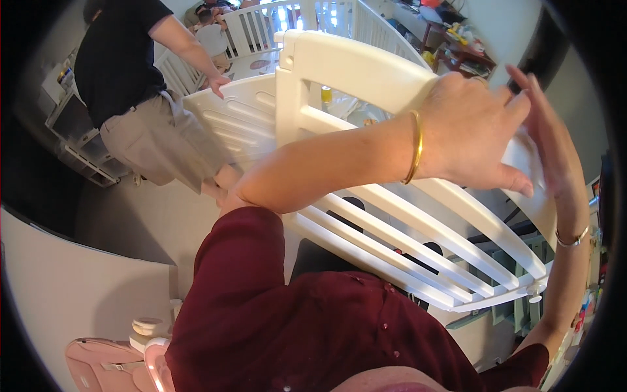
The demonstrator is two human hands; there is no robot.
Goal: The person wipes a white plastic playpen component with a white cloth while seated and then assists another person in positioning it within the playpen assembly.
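Note:
A large white slatted panel, like a playpen side, stands tilted in front of me. My left arm reaches across it, a gold bangle at the wrist. Over the right part of its top rail is my left hand, thumb and fingers apart. My right hand is raised at the panel's right end, fingers stretched upward, a silver bracelet at its wrist. The left fingertips come close to the right palm; whether they touch, I cannot tell. Neither hand shows a held thing. A white knob sits at the panel's lower right corner.
At left, a person in a black shirt rests a hand on a ribbed white panel. Behind, a child is inside a white fence. A cluttered brown table stands back right, a pink padded seat lower left.

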